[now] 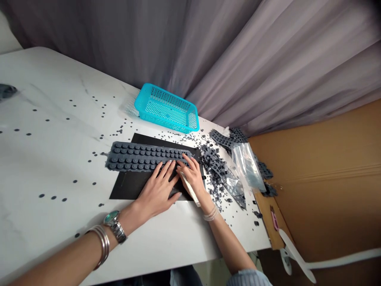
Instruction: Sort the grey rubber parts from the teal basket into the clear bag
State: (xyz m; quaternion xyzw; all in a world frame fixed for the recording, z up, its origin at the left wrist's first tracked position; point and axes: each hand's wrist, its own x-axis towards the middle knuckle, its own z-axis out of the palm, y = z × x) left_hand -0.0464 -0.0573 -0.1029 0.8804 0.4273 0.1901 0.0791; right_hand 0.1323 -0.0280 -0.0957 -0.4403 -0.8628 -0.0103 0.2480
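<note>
A dark grey moulded rubber sheet [133, 156] with rows of round raised knobs lies across a black mat [126, 186]. My left hand [157, 190] rests with fingers spread, its fingertips at the sheet's near edge. Close beside it, my right hand [195, 177] is closed around a slim white-handled tool [190, 188], which looks like a craft knife. The tool's tip is hidden under my fingers at the right end of the sheet, where my fingertips touch the knobs.
A blue mesh basket [168, 109] stands behind the mat. Cut rubber pieces [216, 167] are heaped on the right, near perforated strips [222, 139] and a clear plastic bag [248, 167]. Small dark discs are scattered over the white table [59, 159]. Cardboard [321, 167] borders the right side.
</note>
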